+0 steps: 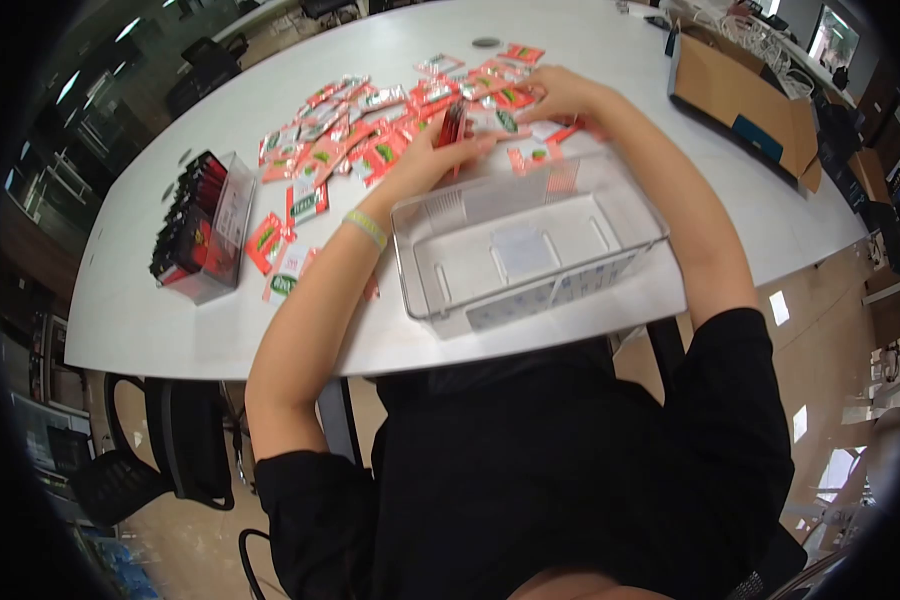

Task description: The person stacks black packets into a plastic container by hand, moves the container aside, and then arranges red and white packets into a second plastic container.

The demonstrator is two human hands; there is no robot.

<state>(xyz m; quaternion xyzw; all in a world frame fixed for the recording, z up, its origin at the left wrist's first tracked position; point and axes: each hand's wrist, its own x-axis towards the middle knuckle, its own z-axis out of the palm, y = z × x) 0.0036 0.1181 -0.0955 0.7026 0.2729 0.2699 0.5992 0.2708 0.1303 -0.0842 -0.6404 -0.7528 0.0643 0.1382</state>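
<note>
Red and white sachets (380, 155) lie scattered and overlapping across the white table (210, 330). My left hand (432, 160) is closed round a small upright stack of packets (453, 124) among them. To its right, my right hand (560, 95) reaches down onto the sachets with curled fingers; what its fingertips touch is too small to make out. Between my forearms, near the table's front edge, stands a clear plastic basket (470, 235) with nothing inside but a pale patch on its floor.
On the left stands a clear box (232, 215) filled with black and red packets (195, 220). An open cardboard box (740, 95) lies at the right edge, with white cables (760, 50) behind it. Chairs stand beyond the left edges.
</note>
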